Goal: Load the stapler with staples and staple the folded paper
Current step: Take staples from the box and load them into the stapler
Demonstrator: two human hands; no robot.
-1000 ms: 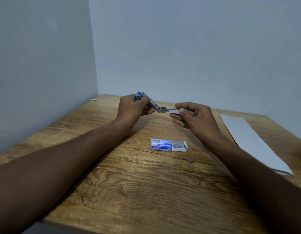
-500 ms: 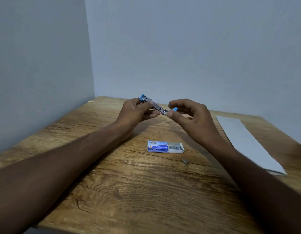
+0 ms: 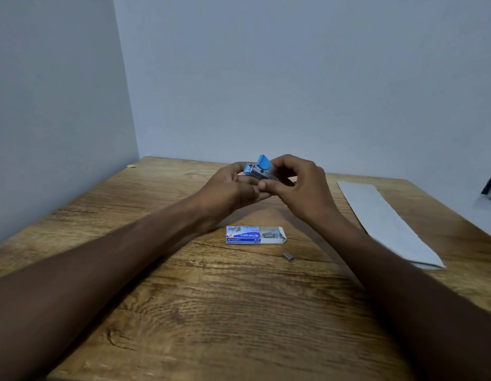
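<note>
- Held above the far middle of the wooden tabletop [image 3: 239, 312], between both hands: a small blue and metal stapler [image 3: 259, 170].
- Left hand [image 3: 230, 188] curled closed around the stapler's left and lower part, fingers tucked under it.
- Right hand [image 3: 296, 185] closed on the stapler's right end, thumb pressed against the near side, fingers wrapped over the top and far side.
- Blue top cap tilted up at the stapler's upper edge, metal body showing beneath; impossible to tell whether fully shut.
- Flat on the tabletop, just nearer than the hands: a blue and white staple box [image 3: 254, 235], right end flap open, grey staples visible inside.
- Just right of and nearer than the box, apart from it: one loose short strip of staples [image 3: 288, 256].
- Well to the right, lying flat and running diagonally from the far edge toward the near right: a long folded white paper [image 3: 387, 224], untouched by either hand.
- Both bare forearms reaching in from the lower corners and meeting at the stapler.
- Behind the tabletop: plain pale walls meeting in a corner at the left.
- At the far left edge of the tabletop: a tiny yellowish scrap [image 3: 133, 166].
- At the right border: a dark object, cut off, too little shown to identify.
</note>
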